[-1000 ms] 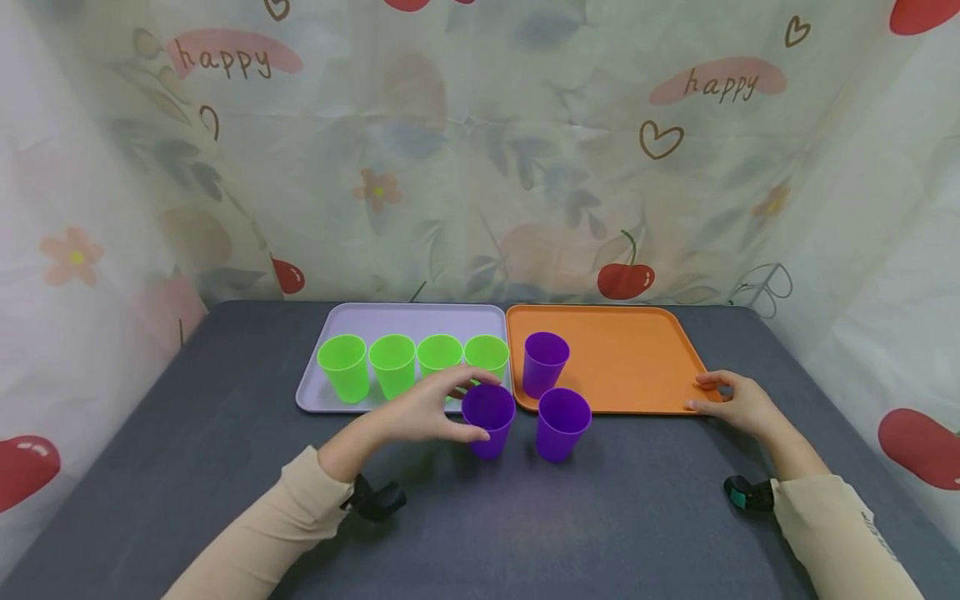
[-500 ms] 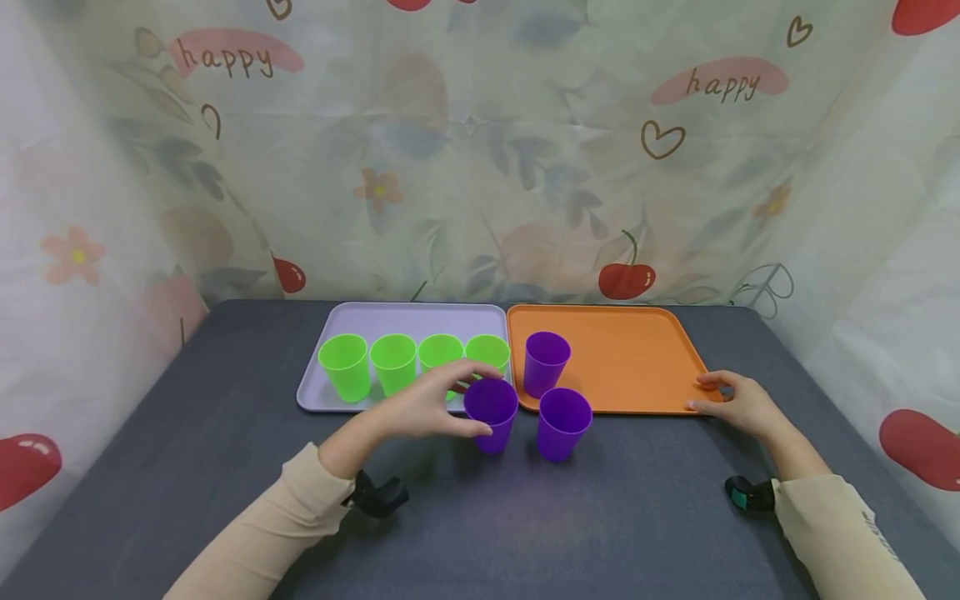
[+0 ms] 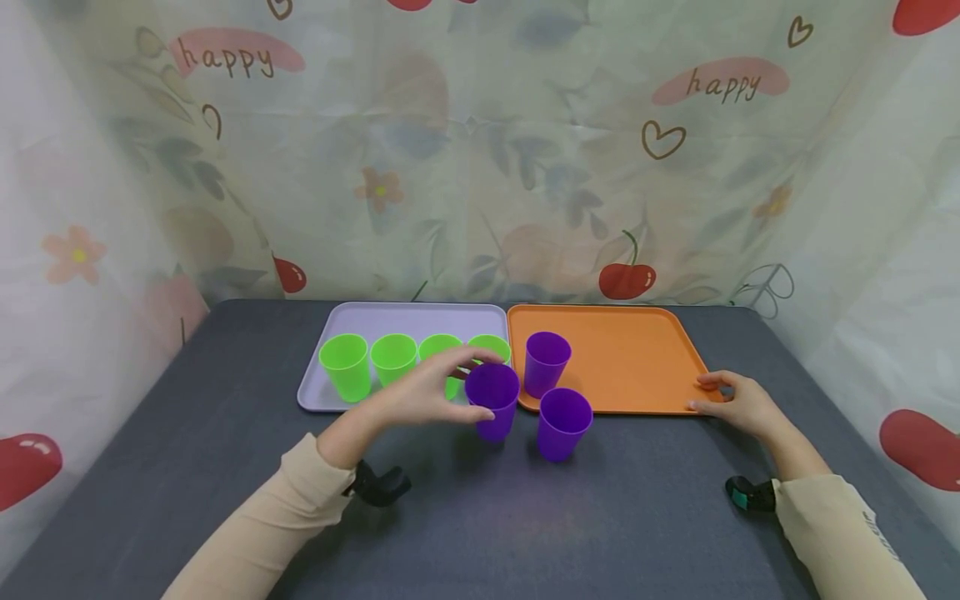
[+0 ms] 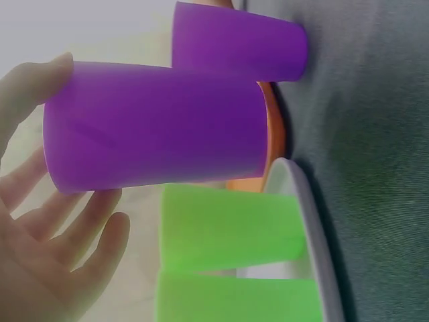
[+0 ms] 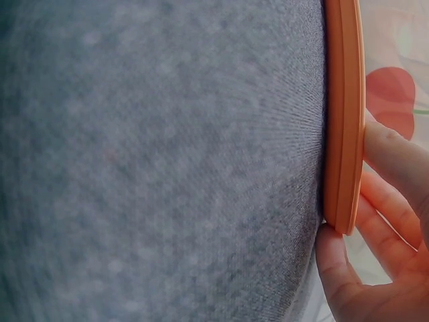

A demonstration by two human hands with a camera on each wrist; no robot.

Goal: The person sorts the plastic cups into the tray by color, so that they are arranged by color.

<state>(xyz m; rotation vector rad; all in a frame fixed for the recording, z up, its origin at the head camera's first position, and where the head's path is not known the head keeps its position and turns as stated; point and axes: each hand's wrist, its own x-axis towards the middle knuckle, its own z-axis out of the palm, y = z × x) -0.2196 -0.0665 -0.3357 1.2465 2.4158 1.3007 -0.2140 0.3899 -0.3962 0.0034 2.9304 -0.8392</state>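
Observation:
My left hand [image 3: 427, 392] grips a purple cup [image 3: 498, 408] near its rim, thumb on the near side and fingers on the far side. Upright, that cup hangs a little above the table, just in front of the gap between the trays. To its right a second purple cup [image 3: 564, 425] stands on the table. Another purple cup [image 3: 547, 364] is at the left end of the orange tray [image 3: 622, 358]. My right hand [image 3: 742, 404] holds that tray's front right corner; the right wrist view has the thumb [image 5: 332, 251] low against the tray edge [image 5: 345, 121].
A lavender tray [image 3: 420, 317] lies left of the orange one, their edges meeting. Several green cups stand in a row on it, including the leftmost green cup [image 3: 346, 367]; my left hand partly covers the others. A patterned curtain [image 3: 465, 167] hangs behind the grey table [image 3: 562, 525].
My left hand has raised the purple cup and brought it slightly forward, away from me. My right hand and the trays have stayed in place.

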